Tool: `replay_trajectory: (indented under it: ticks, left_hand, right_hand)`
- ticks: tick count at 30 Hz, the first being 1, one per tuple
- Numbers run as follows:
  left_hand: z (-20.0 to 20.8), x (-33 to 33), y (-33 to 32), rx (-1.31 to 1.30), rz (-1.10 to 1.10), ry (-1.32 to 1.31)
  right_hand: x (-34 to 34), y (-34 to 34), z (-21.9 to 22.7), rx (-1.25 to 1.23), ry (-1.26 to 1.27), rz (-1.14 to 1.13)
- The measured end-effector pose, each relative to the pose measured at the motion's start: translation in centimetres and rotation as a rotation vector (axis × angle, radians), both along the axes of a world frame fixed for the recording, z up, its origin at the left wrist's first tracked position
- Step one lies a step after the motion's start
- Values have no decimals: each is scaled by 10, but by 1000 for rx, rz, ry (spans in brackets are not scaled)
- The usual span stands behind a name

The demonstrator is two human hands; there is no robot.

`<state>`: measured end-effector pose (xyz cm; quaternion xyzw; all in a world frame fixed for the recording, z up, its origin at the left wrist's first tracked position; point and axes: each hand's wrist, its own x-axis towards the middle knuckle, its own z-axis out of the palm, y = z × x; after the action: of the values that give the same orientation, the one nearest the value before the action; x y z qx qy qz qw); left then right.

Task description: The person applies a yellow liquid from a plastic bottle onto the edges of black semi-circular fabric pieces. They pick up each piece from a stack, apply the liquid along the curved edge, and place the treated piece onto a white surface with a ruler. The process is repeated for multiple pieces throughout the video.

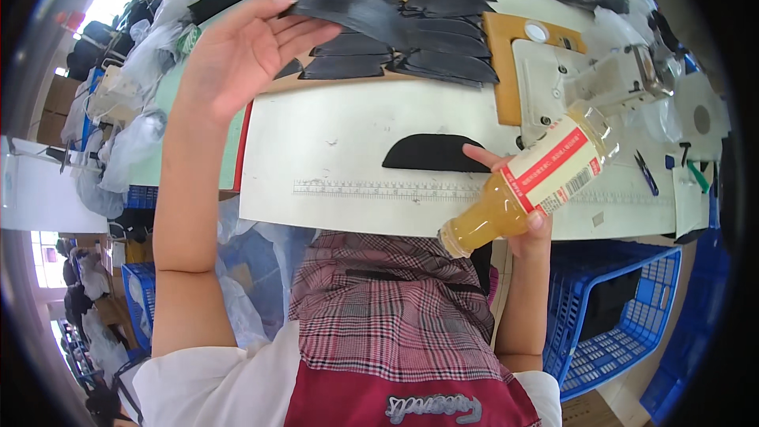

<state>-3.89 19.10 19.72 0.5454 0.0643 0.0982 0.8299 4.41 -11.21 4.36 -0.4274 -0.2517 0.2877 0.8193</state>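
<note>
My left hand [251, 51] is raised at the far left of the table, its fingertips pinching a dark, curved fabric piece [348, 9] that is blurred by motion. That piece hangs over rows of similar black pieces [348, 66] laid on a brown board. Closer to me, my right hand [531, 229] is closed round a clear bottle [494, 209] of yellow liquid with a red and white label. The bottle lies slantwise, its neck toward my apron, and hides most of the palm. A half-oval black fabric piece [435, 153] lies flat beside my right index fingertip.
A ruler scale [356, 188] runs along the white table's front. To the right stand a sewing machine [624, 83] and small thread snips [646, 172]. A blue crate [617, 324] sits below the table at right. Plastic bags [130, 146] crowd the left side.
</note>
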Motion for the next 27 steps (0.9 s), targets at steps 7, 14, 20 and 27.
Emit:
replay_trajectory:
  ticks: [7,14,20,27]
  left_hand:
    - [-26,-24,51,-62,4,37]
    - [-64,16,42,-175,42,17]
    - [-100,13,59,114,114,155]
    - [-142,5,60,950,522,218]
  right_hand:
    - [0,11,5,-68,-9,-51]
    - [-2,7,10,-204,-47,-31]
    - [-3,9,7,-179,-69,-78]
    - [-1,7,4,-177,-63,-90]
